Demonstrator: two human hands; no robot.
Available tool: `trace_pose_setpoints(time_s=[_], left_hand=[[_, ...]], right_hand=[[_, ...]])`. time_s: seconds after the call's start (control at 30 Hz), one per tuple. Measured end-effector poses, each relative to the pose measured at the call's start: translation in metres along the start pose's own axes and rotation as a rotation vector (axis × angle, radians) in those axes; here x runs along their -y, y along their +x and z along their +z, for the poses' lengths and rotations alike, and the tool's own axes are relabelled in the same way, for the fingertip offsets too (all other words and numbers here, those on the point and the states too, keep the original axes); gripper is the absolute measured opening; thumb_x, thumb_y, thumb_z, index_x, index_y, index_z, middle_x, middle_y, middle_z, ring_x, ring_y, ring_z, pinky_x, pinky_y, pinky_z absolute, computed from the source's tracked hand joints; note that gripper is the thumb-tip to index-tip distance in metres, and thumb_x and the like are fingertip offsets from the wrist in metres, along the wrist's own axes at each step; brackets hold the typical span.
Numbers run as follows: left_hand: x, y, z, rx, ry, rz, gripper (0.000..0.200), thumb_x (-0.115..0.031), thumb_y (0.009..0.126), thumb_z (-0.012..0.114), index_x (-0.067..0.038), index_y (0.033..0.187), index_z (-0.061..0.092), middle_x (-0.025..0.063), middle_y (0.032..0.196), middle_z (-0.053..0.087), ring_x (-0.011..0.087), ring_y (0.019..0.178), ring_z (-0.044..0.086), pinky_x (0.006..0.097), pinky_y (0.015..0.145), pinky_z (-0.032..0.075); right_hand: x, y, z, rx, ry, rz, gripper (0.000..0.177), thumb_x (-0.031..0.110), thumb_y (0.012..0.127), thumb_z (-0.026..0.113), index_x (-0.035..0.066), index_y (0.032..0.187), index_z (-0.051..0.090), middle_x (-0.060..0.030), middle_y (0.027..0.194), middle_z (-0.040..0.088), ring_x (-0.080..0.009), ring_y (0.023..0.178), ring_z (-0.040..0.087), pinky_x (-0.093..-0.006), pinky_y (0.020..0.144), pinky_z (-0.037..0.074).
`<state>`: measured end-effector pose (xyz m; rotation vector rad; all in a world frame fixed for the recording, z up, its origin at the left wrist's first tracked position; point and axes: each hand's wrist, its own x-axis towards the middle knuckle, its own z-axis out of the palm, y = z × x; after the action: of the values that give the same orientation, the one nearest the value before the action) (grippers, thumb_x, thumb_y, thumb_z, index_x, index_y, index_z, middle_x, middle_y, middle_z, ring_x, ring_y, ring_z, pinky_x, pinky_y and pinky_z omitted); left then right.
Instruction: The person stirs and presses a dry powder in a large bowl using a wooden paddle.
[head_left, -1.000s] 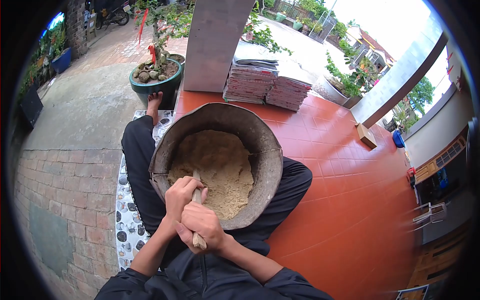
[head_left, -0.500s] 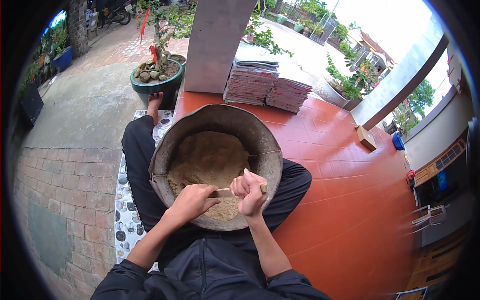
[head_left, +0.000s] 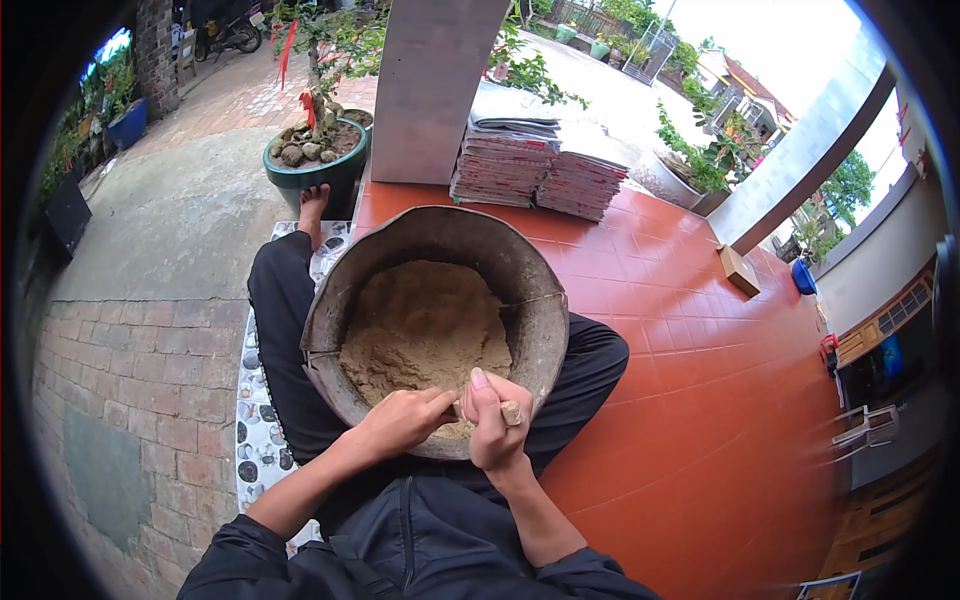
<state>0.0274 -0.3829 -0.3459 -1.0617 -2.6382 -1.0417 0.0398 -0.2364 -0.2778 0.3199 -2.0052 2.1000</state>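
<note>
A round, worn pot (head_left: 440, 222) rests between my crossed legs. Loose brown powder (head_left: 425, 315) lies inside it, with a rough, crumbled surface toward the near side. My right hand (head_left: 490, 415) is closed in a fist round a short pale-brown stick (head_left: 513, 413), whose blunt end pokes out on the right. Against it from the left, my left hand (head_left: 400, 425) is closed, its fingers pressed together at the stick's other end, mostly hidden. Both hands are over the pot's near rim.
Stacked folded sacks or papers (head_left: 505, 160) stand beyond the pot by a pillar (head_left: 430, 95). A green planter (head_left: 315, 175) holds a small tree near my bare foot (head_left: 313, 203). Red tiles (head_left: 680, 400) lie to the right, brick paving (head_left: 130, 370) to the left.
Both hands have come lower, toward the pot's near rim, and closer together. Less of the stick shows between them. The right fist has turned slightly.
</note>
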Motion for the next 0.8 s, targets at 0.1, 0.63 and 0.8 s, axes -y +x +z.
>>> trace_pose_setpoints(time_s=[0.1,0.63,0.8], left_hand=[[0.002,0.001,0.001,-0.004,-0.021,0.07,0.02,-0.019,0.089,0.061,-0.003,0.099,0.054,0.0137,0.082,0.061,0.035,0.071,0.064,0.0433,0.059,0.051],[-0.006,0.002,0.002,-0.047,0.067,0.136,0.031,-0.026,0.088,0.063,-0.003,0.108,0.058,0.0104,0.086,0.063,0.0279,0.077,0.065,0.0383,0.06,0.054],[-0.012,0.003,-0.002,-0.069,0.059,0.137,0.031,-0.023,0.086,0.065,-0.003,0.109,0.058,0.0102,0.089,0.064,0.0276,0.08,0.066,0.0372,0.064,0.054]], right_hand=[[0.004,-0.003,-0.001,0.008,-0.048,-0.01,0.04,0.01,0.095,0.039,0.005,0.056,0.033,0.0008,0.051,0.034,-0.0071,0.046,0.028,-0.0275,0.046,0.027],[0.016,-0.008,-0.009,0.006,0.063,0.007,0.039,0.008,0.094,0.04,0.005,0.056,0.032,0.0011,0.051,0.033,-0.0071,0.046,0.026,-0.027,0.047,0.026],[0.024,-0.011,-0.011,0.085,-0.089,-0.15,0.039,0.005,0.092,0.042,0.003,0.055,0.031,0.0009,0.05,0.033,-0.0076,0.045,0.029,-0.028,0.045,0.027]])
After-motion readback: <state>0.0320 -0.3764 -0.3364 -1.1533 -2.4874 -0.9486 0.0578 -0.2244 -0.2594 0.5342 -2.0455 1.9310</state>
